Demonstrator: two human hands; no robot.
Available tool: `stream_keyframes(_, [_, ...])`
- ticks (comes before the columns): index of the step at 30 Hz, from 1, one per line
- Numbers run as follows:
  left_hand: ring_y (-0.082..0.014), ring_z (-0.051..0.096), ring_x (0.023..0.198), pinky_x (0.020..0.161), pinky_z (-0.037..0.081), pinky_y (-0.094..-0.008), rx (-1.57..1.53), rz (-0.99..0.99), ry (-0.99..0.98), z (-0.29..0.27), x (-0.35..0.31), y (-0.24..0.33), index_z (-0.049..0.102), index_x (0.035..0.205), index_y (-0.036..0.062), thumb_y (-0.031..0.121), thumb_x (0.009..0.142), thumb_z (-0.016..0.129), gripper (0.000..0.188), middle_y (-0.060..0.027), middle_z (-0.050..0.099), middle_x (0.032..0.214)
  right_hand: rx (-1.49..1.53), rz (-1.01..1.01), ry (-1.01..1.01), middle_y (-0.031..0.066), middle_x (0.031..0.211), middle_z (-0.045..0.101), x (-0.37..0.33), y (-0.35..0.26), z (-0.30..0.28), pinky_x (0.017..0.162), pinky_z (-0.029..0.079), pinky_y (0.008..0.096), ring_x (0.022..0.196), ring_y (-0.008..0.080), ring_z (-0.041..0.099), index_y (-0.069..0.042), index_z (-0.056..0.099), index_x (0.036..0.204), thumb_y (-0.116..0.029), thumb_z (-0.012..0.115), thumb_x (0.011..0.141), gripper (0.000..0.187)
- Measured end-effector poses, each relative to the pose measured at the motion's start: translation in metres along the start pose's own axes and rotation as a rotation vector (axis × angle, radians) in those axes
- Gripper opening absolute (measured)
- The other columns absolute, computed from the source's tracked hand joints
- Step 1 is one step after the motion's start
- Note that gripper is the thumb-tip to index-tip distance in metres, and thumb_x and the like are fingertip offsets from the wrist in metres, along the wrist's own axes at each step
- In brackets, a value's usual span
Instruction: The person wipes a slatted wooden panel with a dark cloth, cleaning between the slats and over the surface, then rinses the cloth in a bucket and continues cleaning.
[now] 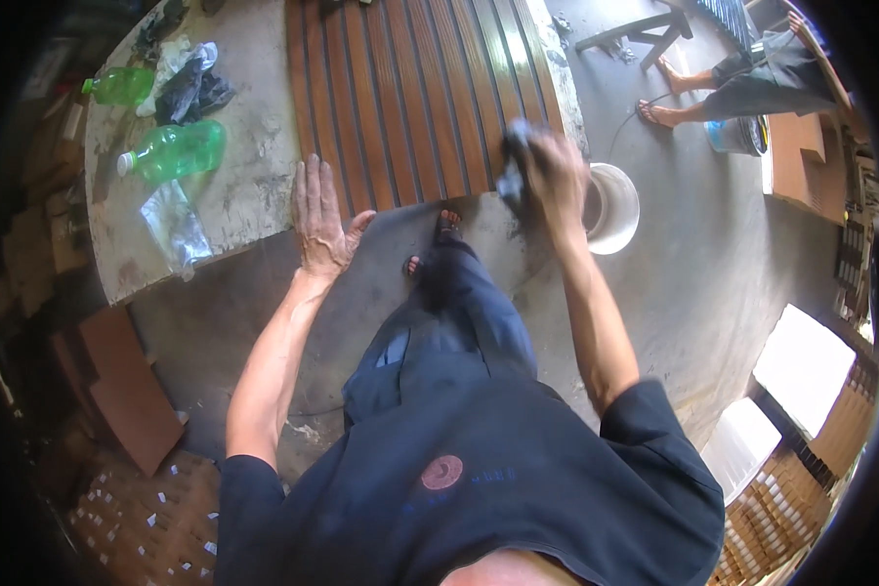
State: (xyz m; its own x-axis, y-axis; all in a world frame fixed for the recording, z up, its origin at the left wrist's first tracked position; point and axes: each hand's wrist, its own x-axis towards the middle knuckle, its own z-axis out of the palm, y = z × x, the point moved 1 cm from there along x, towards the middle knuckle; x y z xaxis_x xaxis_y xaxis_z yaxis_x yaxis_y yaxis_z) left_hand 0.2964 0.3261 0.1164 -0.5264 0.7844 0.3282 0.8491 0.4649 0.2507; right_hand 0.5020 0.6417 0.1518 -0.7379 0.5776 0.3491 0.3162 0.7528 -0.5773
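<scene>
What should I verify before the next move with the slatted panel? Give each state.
1. Panel support: ok; the slatted panel lies on the table.
2. Left hand: ok; spread flat at the panel's near left corner.
3. Right hand on the dark cloth: ok, though motion-blurred.
4. Green bottles apart from the panel: ok; both lie left of it.
5. White bucket contents: cannot tell.
6. Even surface finish: cannot tell; glare on the right slats.

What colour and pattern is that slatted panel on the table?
The slatted panel is brown with parallel dark lines, best seen in the head view.
</scene>
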Motion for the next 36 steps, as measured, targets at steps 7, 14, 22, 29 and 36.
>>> stream_keyframes(7, [-0.0461, 0.029, 0.158, 0.128, 0.027, -0.0548, -0.023, 0.020, 0.016, 0.004, 0.006, 0.002, 0.030, 0.166, -0.0025, 0.073, 0.101, 0.050, 0.102, -0.0266, 0.028, 0.172, -0.021, -0.019, 0.022, 0.0170, 0.103, 0.074, 0.052, 0.008, 0.010, 0.086, 0.054, 0.0476, 0.096, 0.0378, 0.069, -0.007, 0.077, 0.111, -0.020, 0.071, 0.098, 0.019])
stream_keyframes(14, [-0.0463, 0.029, 0.158, 0.128, 0.027, -0.0545, -0.004, 0.009, 0.018, 0.004, 0.002, -0.001, 0.031, 0.166, -0.0030, 0.073, 0.101, 0.051, 0.102, -0.0271, 0.028, 0.172, -0.009, -0.030, 0.072, 0.0156, 0.101, 0.074, 0.017, 0.010, 0.010, 0.087, 0.056, 0.0457, 0.097, 0.0357, 0.070, -0.005, 0.078, 0.107, -0.015, 0.076, 0.094, 0.016])
stream_keyframes(22, [-0.0453, 0.028, 0.159, 0.128, 0.027, -0.0538, -0.005, 0.024, 0.014, 0.002, 0.009, 0.001, 0.032, 0.165, -0.0034, 0.072, 0.101, 0.052, 0.101, -0.0264, 0.028, 0.172, -0.040, -0.077, 0.032, 0.0181, 0.108, 0.072, 0.064, 0.020, 0.023, 0.084, 0.056, 0.0474, 0.098, 0.0375, 0.068, -0.007, 0.076, 0.114, -0.013, 0.074, 0.095, 0.020])
stream_keyframes(29, [-0.0452, 0.028, 0.159, 0.129, 0.027, -0.0532, -0.004, 0.021, 0.013, 0.004, 0.010, -0.004, 0.032, 0.165, -0.0046, 0.072, 0.100, 0.052, 0.102, -0.0268, 0.029, 0.172, -0.031, -0.076, 0.045, 0.0180, 0.105, 0.073, 0.058, 0.017, 0.031, 0.085, 0.057, 0.0481, 0.103, 0.0371, 0.067, -0.005, 0.076, 0.112, -0.006, 0.077, 0.091, 0.021])
stream_keyframes(36, [-0.0452, 0.028, 0.159, 0.129, 0.027, -0.0538, 0.025, -0.012, 0.014, -0.002, -0.002, 0.000, 0.033, 0.165, -0.0034, 0.073, 0.101, 0.051, 0.102, -0.0264, 0.030, 0.172, -0.002, -0.075, 0.024, 0.0176, 0.109, 0.074, -0.008, 0.003, -0.009, 0.090, 0.056, 0.0466, 0.103, 0.0371, 0.068, -0.005, 0.076, 0.118, 0.001, 0.078, 0.087, 0.032])
